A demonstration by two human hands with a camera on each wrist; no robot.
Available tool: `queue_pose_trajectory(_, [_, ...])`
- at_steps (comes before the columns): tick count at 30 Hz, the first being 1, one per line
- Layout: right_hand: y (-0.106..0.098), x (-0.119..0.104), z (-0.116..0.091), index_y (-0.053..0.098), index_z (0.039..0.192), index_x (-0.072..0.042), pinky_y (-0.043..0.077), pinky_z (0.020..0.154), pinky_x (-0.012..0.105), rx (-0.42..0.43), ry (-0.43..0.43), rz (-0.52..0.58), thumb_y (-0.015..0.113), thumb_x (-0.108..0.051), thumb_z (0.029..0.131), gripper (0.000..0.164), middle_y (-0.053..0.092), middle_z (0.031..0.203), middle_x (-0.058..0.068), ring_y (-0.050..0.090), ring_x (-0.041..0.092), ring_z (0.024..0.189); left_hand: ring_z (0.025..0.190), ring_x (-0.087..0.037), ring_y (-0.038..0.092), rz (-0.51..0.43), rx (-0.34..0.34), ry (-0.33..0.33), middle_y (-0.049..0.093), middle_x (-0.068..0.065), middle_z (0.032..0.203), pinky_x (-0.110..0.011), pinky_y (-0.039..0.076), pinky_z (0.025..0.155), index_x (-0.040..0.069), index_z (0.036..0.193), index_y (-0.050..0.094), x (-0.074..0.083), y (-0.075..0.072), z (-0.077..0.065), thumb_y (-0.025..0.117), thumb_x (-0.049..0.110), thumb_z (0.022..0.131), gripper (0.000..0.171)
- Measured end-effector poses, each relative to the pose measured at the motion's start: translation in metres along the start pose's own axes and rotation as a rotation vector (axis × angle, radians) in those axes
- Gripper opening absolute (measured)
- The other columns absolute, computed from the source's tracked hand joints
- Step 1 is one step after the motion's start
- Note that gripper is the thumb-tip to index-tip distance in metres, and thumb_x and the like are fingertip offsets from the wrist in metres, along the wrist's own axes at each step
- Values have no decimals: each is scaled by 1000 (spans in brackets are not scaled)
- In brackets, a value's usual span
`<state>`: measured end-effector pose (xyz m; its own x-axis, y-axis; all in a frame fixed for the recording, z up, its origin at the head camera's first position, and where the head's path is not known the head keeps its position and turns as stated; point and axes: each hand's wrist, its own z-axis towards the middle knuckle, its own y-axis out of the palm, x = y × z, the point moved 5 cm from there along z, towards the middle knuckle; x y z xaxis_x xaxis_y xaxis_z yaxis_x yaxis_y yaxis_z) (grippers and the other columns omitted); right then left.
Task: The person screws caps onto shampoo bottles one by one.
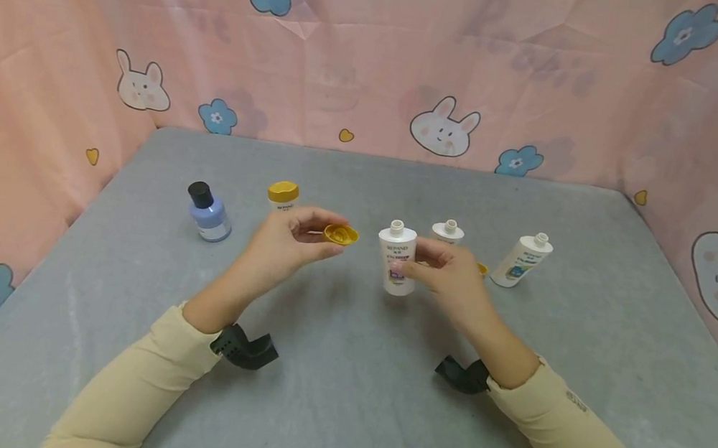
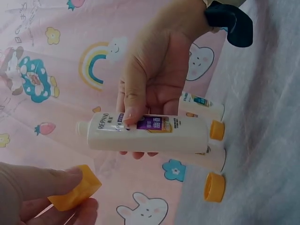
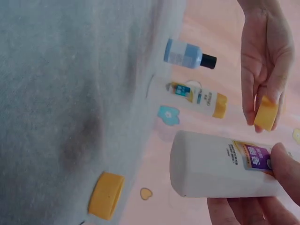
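My left hand (image 1: 283, 243) pinches a yellow bottle cap (image 1: 341, 234) between thumb and fingers, its hollow underside facing the head camera. Slightly to the right, my right hand (image 1: 452, 272) grips a white plastic bottle (image 1: 395, 281) with a purple label, thumb across its front. That bottle is upright and uncapped, its narrow neck bare, and both wrist views show its base off the table. Cap and bottle are apart. In the left wrist view the cap (image 2: 77, 190) and bottle (image 2: 150, 140) are both held in the air.
Behind my right hand stands another uncapped white bottle (image 1: 448, 230), partly hidden; a third uncapped bottle (image 1: 520, 262) is farther right. Loose yellow caps (image 2: 214, 187) lie on the grey table (image 1: 342, 395). Left of centre are a yellow-capped bottle (image 1: 283, 194) and a blue black-capped bottle (image 1: 210, 217).
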<state>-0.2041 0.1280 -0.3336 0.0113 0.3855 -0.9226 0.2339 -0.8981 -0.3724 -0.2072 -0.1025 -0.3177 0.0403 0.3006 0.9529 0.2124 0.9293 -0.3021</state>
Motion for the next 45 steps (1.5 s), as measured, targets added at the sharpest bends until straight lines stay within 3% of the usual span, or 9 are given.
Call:
queue_pose_trajectory(5, [0,-1,-3,67,128,-6,52,99,41,-9,-33,-28,78,-21,87,44,70,124,14,64,26,115,113,-17,68,-28,-38,21,69,-4,124,-27,57,94,11,121,69,4,6,-6,75,10,89,33])
queue_pose_trajectory(11, [4,2,-4,66,128,-3,53,101,47,-36,-61,-37,77,-17,88,44,70,124,15,65,28,116,117,-22,66,-54,-52,83,66,-10,129,-26,57,94,5,126,66,7,9,-9,73,5,89,38])
queue_pose_trajectory(20, [5,0,-9,68,124,-4,58,93,46,-46,-54,-83,80,-20,85,44,71,122,15,69,30,111,105,-21,69,-131,-39,86,70,-18,120,-26,60,86,-1,118,61,11,9,-10,72,-1,88,32])
queue_pose_trajectory(29, [7,-5,-13,68,123,-2,58,94,44,-67,-126,-69,77,-14,87,39,70,121,16,68,30,109,106,-19,69,-65,-60,123,68,-8,122,-27,59,90,8,122,68,13,8,-14,72,7,90,32])
queue_pose_trajectory(36, [10,-7,-15,66,128,-2,58,94,44,-91,-153,-85,74,-11,89,41,69,124,16,66,30,111,113,-22,67,-25,-76,180,67,-11,127,-31,58,93,6,130,65,17,8,-17,69,6,92,38])
queue_pose_trajectory(45, [12,-10,-17,70,118,-1,60,87,40,-99,-161,-115,76,-11,87,33,70,120,17,69,28,106,106,-21,68,-19,-67,198,69,-13,117,-27,59,88,2,118,66,20,9,-18,73,4,88,31])
